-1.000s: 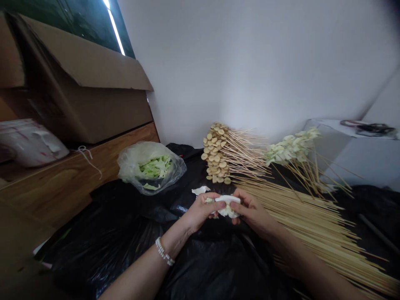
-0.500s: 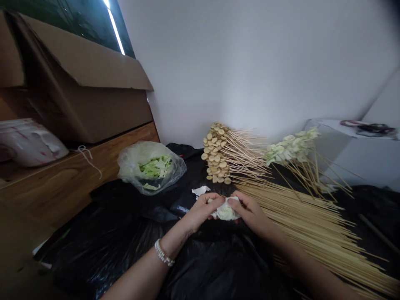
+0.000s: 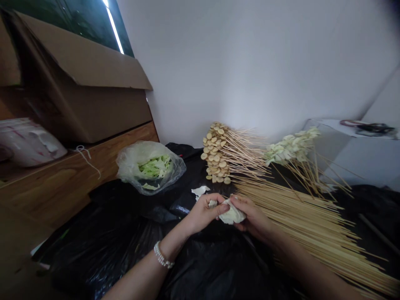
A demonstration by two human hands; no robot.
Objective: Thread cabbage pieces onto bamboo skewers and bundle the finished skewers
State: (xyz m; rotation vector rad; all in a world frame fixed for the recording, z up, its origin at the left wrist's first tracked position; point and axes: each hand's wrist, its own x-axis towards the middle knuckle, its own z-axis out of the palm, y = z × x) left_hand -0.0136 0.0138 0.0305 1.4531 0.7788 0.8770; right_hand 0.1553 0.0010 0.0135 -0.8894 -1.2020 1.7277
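- The left forearm (image 3: 140,280) and right forearm (image 3: 308,266) were seen bare and slender up to the frame edge.
- A bracelet (image 3: 161,255) of small white pearl-like beads was worn on the left wrist (image 3: 178,235).
- Its clasp could not be made out.
- The left hand (image 3: 204,213) and right hand (image 3: 253,218) were noted as bare, with slim fingers.
- The fingernails (image 3: 234,197) were seen trimmed short.

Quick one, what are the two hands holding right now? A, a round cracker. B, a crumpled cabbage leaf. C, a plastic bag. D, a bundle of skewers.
B. The left hand and right hand hold a crumpled, pale cabbage leaf between them, while the skewers lie to the right.
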